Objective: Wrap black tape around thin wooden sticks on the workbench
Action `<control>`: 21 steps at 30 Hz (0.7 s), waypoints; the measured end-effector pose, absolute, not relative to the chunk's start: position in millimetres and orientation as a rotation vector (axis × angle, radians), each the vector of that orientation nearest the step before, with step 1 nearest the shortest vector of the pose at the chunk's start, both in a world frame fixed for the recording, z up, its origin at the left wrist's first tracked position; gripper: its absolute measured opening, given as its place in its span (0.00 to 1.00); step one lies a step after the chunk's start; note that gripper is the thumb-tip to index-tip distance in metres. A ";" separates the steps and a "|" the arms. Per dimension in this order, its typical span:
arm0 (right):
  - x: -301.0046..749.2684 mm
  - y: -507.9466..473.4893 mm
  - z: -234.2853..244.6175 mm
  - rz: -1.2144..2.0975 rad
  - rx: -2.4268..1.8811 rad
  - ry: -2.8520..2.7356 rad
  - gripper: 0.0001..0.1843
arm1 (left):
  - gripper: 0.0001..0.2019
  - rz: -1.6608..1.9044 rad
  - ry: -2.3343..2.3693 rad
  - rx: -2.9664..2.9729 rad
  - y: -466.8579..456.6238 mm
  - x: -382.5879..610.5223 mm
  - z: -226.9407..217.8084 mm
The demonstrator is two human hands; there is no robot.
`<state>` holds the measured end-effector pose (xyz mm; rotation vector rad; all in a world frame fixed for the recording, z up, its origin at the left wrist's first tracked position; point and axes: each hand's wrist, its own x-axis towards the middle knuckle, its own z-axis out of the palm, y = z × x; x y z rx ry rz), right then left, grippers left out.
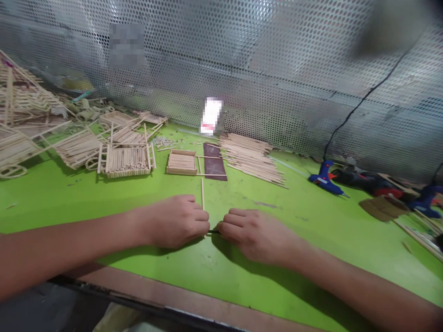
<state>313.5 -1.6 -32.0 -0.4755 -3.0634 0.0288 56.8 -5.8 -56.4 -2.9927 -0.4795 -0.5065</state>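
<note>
My left hand (182,222) is closed, its fingertips pressed on a thin wooden stick (203,193) on the green table (166,276). The stick runs away from me, and its near end shows just past my fingers. My right hand (251,233) is closed a short gap to the right. From its fingertips a thin dark strip (213,232), perhaps a blade, reaches left to the stick's near end. Its other end is hidden in the hand. Beyond the stick lie a small wooden stick panel (182,162) and a dark brown rectangular piece (215,168).
Loose sticks (254,159) lie in a pile behind my hands. Assembled stick pieces (128,161) crowd the left. A blue glue gun (327,179) with a cord rests at right. A bright phone (211,115) leans against the perforated metal wall (180,55).
</note>
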 end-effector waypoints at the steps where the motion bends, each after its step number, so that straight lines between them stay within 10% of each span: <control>1: 313.2 -1.5 -32.4 0.031 -0.487 -3.063 0.08 | 0.11 -0.502 -0.485 -2.981 -6.4 56.6 -56.2; 21: 296.9 -3.0 -39.9 -0.091 -0.419 -3.011 0.08 | 0.09 -0.556 -0.717 -2.912 -19.1 32.7 -59.5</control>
